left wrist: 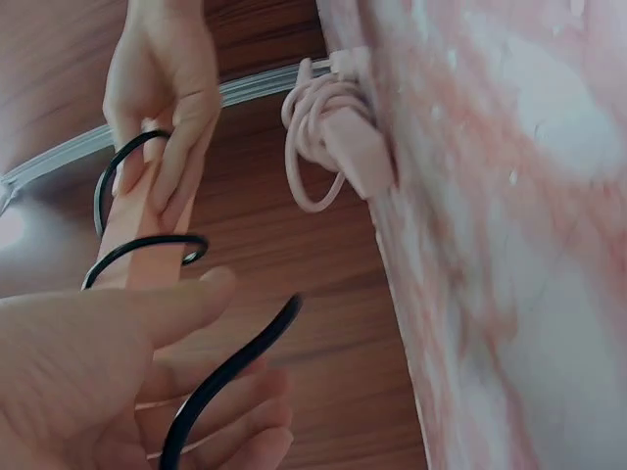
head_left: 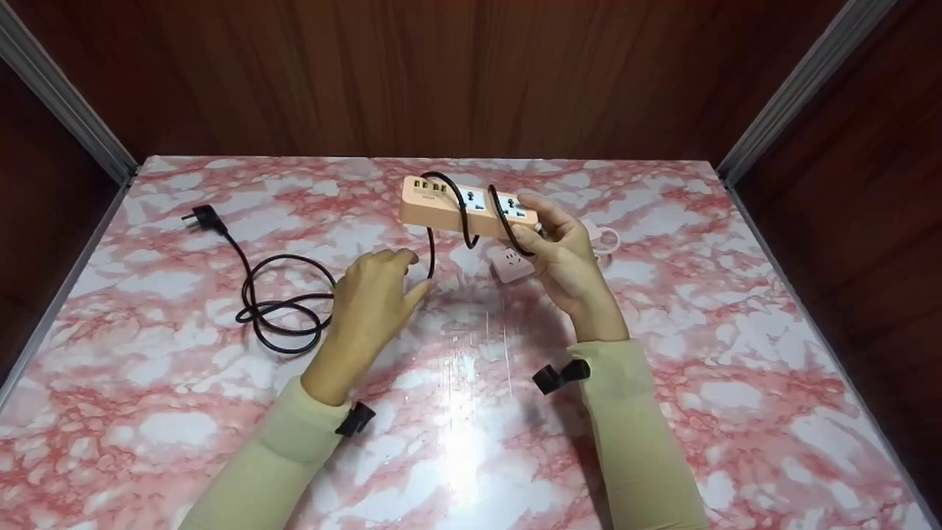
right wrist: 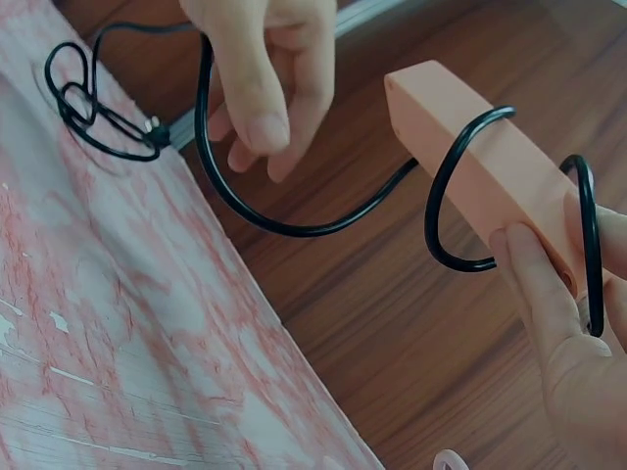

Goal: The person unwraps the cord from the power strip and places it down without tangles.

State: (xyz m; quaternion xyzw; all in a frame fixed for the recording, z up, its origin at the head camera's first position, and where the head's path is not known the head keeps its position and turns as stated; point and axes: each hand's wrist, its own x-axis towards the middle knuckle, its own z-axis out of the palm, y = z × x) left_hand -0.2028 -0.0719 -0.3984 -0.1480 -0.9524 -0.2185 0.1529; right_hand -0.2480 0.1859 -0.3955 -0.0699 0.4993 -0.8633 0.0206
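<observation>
My right hand [head_left: 570,258] grips one end of an orange power strip [head_left: 434,215] above the table. Sockets and USB ports show on its upper face. A black cable [right wrist: 294,232] winds loosely round the strip and sags towards my left hand [head_left: 372,294]. In the left wrist view, the cable runs across the palm side of that hand, whose thumb and fingers stand apart without closing round it. The cable's far part lies in loops on the table's left side, ending in a black plug [head_left: 208,218].
Behind my right hand, a pink power strip [head_left: 513,265] lies on the marbled table [head_left: 699,309], with its pink cord [left wrist: 315,122] coiled. Brown wood panels [head_left: 441,73] rise at the back and both sides.
</observation>
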